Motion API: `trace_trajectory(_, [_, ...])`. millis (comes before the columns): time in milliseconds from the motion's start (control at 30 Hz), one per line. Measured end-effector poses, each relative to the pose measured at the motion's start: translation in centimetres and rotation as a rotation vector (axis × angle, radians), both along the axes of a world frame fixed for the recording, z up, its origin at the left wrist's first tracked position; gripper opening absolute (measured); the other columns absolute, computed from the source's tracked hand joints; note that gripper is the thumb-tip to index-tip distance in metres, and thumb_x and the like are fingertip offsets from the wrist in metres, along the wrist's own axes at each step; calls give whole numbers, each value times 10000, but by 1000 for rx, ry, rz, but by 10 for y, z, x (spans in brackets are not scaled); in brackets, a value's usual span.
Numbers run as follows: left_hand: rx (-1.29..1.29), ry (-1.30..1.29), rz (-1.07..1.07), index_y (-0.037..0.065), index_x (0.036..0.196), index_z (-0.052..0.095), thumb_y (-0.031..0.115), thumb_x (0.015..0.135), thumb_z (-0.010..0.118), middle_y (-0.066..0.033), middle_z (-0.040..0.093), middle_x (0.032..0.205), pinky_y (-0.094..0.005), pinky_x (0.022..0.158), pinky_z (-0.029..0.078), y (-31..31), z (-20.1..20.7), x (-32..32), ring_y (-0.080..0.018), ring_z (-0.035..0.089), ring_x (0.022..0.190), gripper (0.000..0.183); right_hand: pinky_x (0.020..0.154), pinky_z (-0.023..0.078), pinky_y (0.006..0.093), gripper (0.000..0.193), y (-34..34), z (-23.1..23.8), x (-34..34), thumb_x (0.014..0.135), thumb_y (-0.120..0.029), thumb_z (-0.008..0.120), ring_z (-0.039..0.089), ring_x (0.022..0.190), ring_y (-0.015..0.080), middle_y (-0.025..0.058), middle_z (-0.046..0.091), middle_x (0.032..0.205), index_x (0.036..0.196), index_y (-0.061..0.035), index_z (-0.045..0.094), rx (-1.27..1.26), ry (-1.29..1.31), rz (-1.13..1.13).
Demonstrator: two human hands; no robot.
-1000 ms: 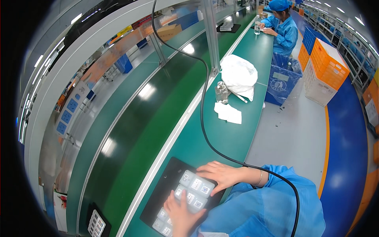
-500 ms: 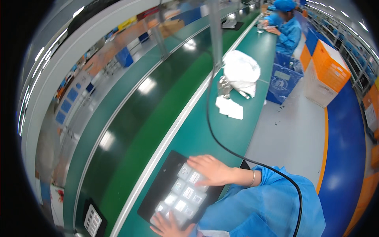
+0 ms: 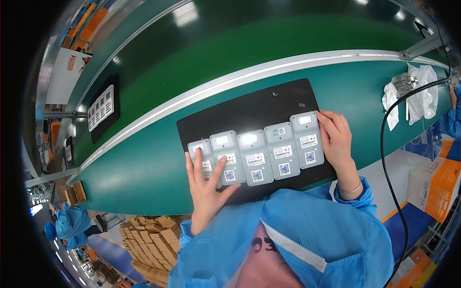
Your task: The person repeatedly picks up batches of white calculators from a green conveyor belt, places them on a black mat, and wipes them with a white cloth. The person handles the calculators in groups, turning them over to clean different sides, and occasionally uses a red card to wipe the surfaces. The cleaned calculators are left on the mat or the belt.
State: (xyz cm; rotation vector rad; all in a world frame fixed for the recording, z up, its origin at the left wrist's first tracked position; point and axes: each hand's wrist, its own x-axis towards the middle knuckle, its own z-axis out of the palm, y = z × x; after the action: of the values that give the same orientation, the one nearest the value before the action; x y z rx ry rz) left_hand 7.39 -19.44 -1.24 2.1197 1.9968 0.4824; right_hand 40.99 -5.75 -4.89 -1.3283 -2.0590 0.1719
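Note:
Several flat grey devices [image 3: 257, 156] with rounded corners lie side by side in a slanting row on a black mat [image 3: 230, 118]. Their label sides, with white stickers and square codes, face up. My left hand [image 3: 206, 194] rests with fingers spread over the two leftmost devices, its fingertips on their stickers and partly covering them. At the other end of the row, my right hand [image 3: 337, 139] touches the right edge of the rightmost device [image 3: 307, 140]. Its fingers lie along that edge and do not wrap round the device.
Beneath the mat is a green bench [image 3: 129, 177], with a white rail [image 3: 240, 76] along its far side. Beyond it, another dark mat holding devices [image 3: 102, 108] lies on the green conveyor [image 3: 216, 43]. White bags [image 3: 422, 91] and a black cable [image 3: 384, 153] are at right. Stacked cardboard [image 3: 151, 242] stands at lower left.
The view has swung so the row now lies across the middle. My right hand has moved from the top of the devices to the row's right edge; my left still rests at the other end.

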Motion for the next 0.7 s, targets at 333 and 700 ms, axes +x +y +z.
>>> trace_trajectory(333, [58, 142, -400, 301, 1308, 694, 627, 669, 821, -102, 490, 1512, -566, 1140, 292, 45, -1, 47, -414, 394, 1398, 728, 790, 490, 387, 328, 4, 2, 2, 819, 34, 650, 617, 895, 281, 102, 660, 1074, 1135, -36, 705, -33, -6, 12])
trace_trajectory(700, [67, 198, -354, 298, 1313, 691, 671, 649, 811, -109, 486, 1518, -580, 1172, 221, 51, 0, 61, -402, 394, 1418, 771, 793, 489, 385, 366, 3, 3, 1, 797, 31, 654, 614, 907, 277, 98, 651, 1098, 1152, -46, 699, -41, -32, 0])
